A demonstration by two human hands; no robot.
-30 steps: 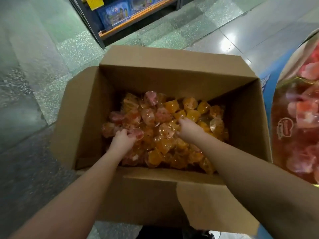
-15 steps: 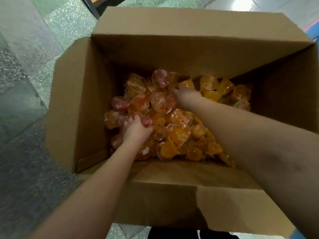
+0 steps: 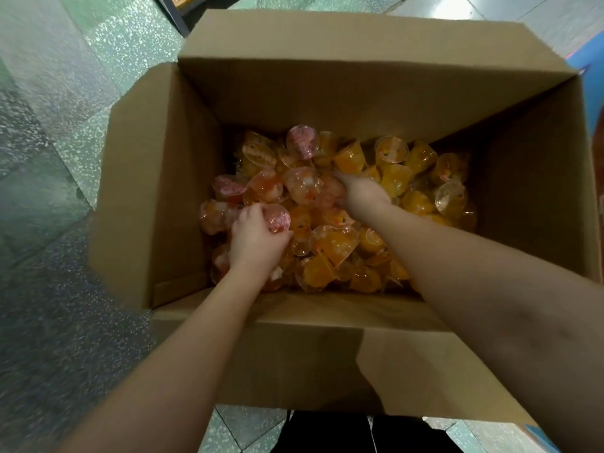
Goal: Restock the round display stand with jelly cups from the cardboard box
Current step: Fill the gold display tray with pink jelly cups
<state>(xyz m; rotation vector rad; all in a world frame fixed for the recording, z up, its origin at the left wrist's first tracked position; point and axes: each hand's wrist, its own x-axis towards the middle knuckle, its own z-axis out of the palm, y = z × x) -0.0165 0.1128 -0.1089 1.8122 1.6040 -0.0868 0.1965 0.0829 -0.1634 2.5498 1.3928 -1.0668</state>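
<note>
An open cardboard box [image 3: 157,197] stands on the floor, its bottom covered with several orange and pink jelly cups [image 3: 397,178]. Both my arms reach down into it. My left hand [image 3: 256,238] is at the left of the pile, fingers curled round a pink jelly cup [image 3: 278,220]. My right hand [image 3: 364,192] is in the middle of the pile with its fingers dug in among pink cups; blur hides whether they hold one. The round display stand is out of view apart from a blue strip [image 3: 588,57] at the right edge.
Green speckled floor tiles [image 3: 65,158] surround the box. The foot of a dark shelf unit [image 3: 179,11] shows at the top. The box's near flap [image 3: 425,371] hangs out toward me, above my dark trousers [image 3: 327,433].
The view has dropped closer over the box and the display stand has slid out at the right. My left hand has closed round a pink cup; my right hand has moved to the pile's middle.
</note>
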